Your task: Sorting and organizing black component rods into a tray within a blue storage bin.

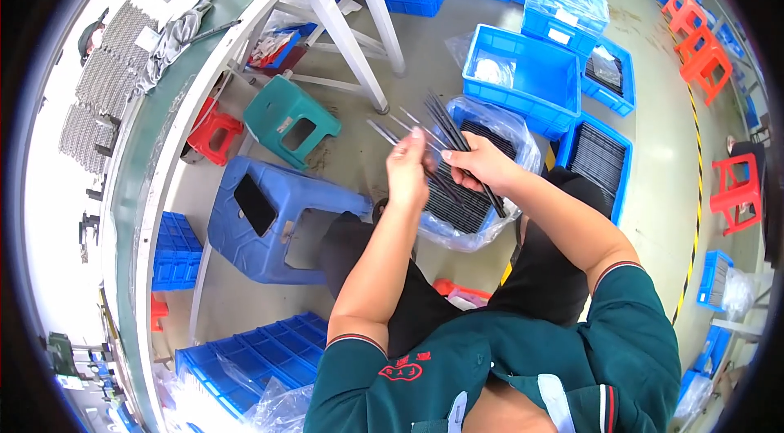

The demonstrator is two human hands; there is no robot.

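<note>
My right hand (483,162) is closed round a bundle of thin black rods (442,119), whose ends fan out toward the far side. Close beside it on the left, my left hand (408,176) pinches a few slim rods (382,133) that look grey and shiny at their tips. Its fingertips are partly hidden and slightly blurred. Below both hands, between my knees, lies a bin lined with clear plastic (467,244). Many more black rods (457,206) lie side by side in it.
A blue stool (306,192) with a black phone (255,204) on it stands at the left, near a green stool (286,119) and a workbench (155,164). Beyond the lined bin is a blue crate (523,78); another crate of rods (596,157) sits right of it.
</note>
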